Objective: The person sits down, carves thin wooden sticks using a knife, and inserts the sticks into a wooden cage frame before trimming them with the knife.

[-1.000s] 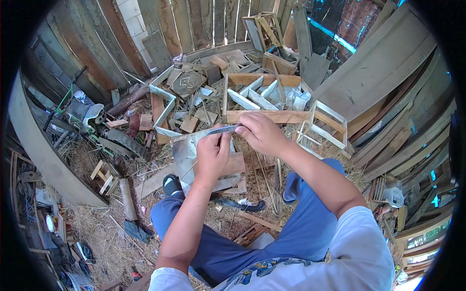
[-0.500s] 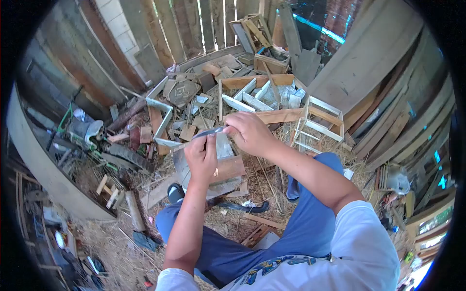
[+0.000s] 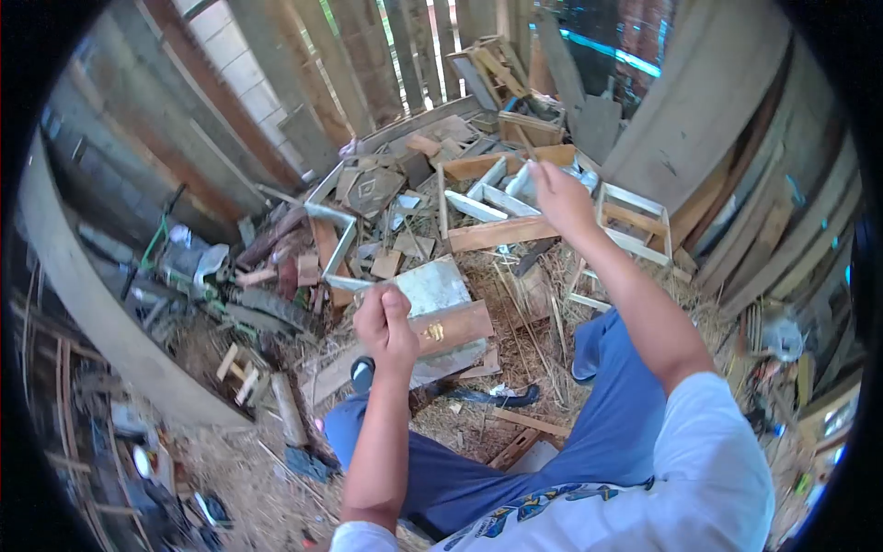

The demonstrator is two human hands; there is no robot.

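Observation:
My left hand (image 3: 386,324) is closed in a fist, thumb on top, above a board on the floor. Whatever it grips is hidden or too small to make out. My right hand (image 3: 563,198) is stretched forward with its fingers closed, over the near side of a wooden frame (image 3: 497,234) with white slats. A thin brown stick (image 3: 525,143) shows just beyond its fingertips; I cannot tell whether the hand holds it or it stands behind. Below my left hand lie a reddish-brown board (image 3: 460,324) and a pale, worn panel (image 3: 432,283).
Scrap wood (image 3: 377,184) is heaped by the plank wall. A second slatted frame (image 3: 635,221) stands at right, near leaning boards (image 3: 699,101). A curved panel (image 3: 101,322) and green-framed machinery (image 3: 267,308) are at left. A dark curved object (image 3: 501,397) lies between my legs.
My hands were close together around a grey, blade-like piece. Now they are apart: the right has moved forward and right, the left slightly down. That piece no longer shows clearly. The view has shifted slightly.

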